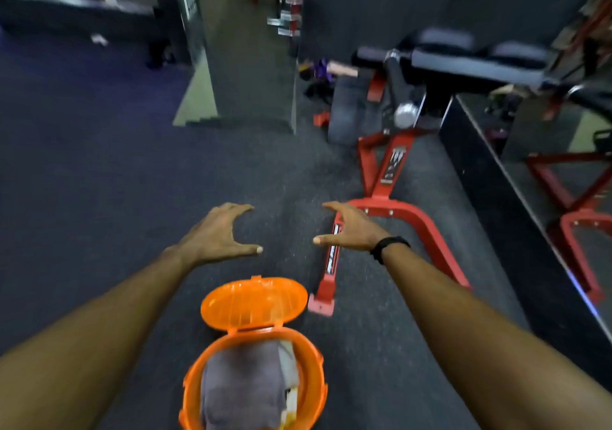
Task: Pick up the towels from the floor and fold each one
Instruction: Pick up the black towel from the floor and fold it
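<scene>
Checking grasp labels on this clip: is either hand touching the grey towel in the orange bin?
Apart. The head view shows the left hand and right hand spread open over bare floor, well beyond the grey towel in the orange bin.

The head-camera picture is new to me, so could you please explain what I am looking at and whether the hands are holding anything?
There is just one picture, taken by a camera worn on a person's head, looking forward and down. No machine is involved: the left hand and right hand are bare, spread open in the air, and hold nothing. Below them on the dark gym floor stands an orange bin with its lid flipped open and a grey towel inside. To the right stands a red exercise bench.
</scene>
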Action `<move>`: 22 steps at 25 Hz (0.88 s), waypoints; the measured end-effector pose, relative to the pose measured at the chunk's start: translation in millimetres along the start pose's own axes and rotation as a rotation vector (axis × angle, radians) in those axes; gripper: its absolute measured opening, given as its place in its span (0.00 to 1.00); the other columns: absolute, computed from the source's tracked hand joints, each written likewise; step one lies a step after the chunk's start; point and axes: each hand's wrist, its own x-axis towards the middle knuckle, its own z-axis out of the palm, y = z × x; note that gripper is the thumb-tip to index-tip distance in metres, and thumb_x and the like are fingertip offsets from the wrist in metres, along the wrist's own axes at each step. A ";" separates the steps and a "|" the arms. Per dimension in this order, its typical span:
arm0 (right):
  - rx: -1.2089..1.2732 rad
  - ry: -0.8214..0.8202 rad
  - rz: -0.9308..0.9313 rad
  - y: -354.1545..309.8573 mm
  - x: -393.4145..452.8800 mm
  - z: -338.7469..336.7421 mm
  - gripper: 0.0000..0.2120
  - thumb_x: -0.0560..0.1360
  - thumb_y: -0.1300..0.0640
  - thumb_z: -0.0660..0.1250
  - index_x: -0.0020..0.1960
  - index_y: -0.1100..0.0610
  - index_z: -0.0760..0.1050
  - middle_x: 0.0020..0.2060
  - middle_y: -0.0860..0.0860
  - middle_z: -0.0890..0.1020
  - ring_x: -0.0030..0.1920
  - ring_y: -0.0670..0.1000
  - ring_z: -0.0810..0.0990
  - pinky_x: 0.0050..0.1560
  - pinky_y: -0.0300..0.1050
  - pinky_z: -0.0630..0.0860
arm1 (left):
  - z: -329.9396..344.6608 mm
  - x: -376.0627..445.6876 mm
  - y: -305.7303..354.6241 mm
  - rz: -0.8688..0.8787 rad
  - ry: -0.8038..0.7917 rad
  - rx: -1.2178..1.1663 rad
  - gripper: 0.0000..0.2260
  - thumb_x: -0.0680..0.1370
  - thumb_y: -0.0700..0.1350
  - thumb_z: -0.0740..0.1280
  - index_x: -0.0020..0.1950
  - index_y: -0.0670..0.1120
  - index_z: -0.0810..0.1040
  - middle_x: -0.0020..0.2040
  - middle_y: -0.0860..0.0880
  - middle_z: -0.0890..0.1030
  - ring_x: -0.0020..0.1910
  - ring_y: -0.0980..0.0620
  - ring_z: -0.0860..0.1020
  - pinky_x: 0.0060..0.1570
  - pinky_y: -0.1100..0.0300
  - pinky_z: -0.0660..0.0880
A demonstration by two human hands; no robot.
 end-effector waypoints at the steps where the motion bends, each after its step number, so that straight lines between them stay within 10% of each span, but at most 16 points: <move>1: -0.001 0.058 -0.013 -20.2 -15.3 -47.7 0.41 0.68 0.43 0.75 0.74 0.55 0.62 0.71 0.55 0.67 0.72 0.54 0.66 0.71 0.46 0.62 | -41.5 -3.9 28.5 0.016 0.055 -0.012 0.41 0.67 0.63 0.73 0.74 0.52 0.63 0.72 0.49 0.67 0.71 0.48 0.65 0.69 0.53 0.64; 10: 0.001 0.377 -0.079 -121.5 -163.0 -310.0 0.38 0.70 0.45 0.74 0.73 0.54 0.62 0.70 0.53 0.71 0.68 0.51 0.71 0.63 0.40 0.67 | -274.8 -62.6 214.6 0.160 0.294 -0.142 0.36 0.68 0.58 0.75 0.72 0.49 0.68 0.69 0.48 0.72 0.69 0.51 0.70 0.67 0.59 0.65; 22: 0.019 0.668 0.235 -142.1 -341.7 -326.0 0.42 0.68 0.43 0.75 0.75 0.52 0.59 0.70 0.56 0.70 0.68 0.53 0.71 0.67 0.45 0.66 | -310.0 -89.7 293.1 0.403 0.068 -0.051 0.47 0.62 0.64 0.76 0.75 0.50 0.62 0.72 0.45 0.69 0.71 0.49 0.68 0.68 0.57 0.66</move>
